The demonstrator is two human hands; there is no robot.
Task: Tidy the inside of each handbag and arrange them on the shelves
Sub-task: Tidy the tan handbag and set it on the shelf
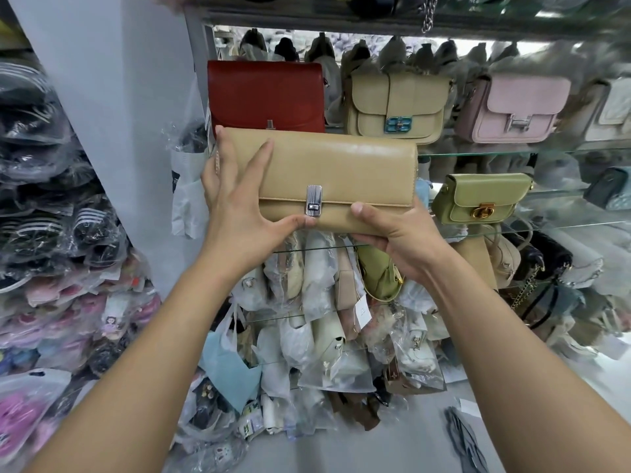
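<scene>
Arms: both reach forward and up from the bottom of the view, nearly straight, meeting at the bag.
Left hand [235, 199]: spans the bag's left end. The fingers are spread across the front flap up to the top edge and the thumb is hooked under the bottom edge near the clasp, a wide clamping hold.
Right hand [399, 240]: cups the lower right corner, thumb pressed on the front and fingers tucked out of sight beneath, a narrow hold carrying the weight.
Tan bag [341, 169]: held level in the air in front of the shelves, flap closed and facing the camera, not yet resting on any glass.
Clasp [313, 201]: silver, centred on the flap's lower edge, appears fastened.
Handling: likely light, with a fairly stiff, boxy body. The smooth, glossy skin could slip or scuff, so a hold at both ends or under the base suits it best, keeping off the clasp.
Shelf [512, 152]: glass, so the bag should be set down gently.
Green bag [481, 199]: on a lower shelf, just right of the tan bag.
Red bag [266, 93]: upright on the shelf directly behind.
Beige bag [397, 104]: beside the red one.
Pink bag [519, 110]: further right on that row.
</scene>
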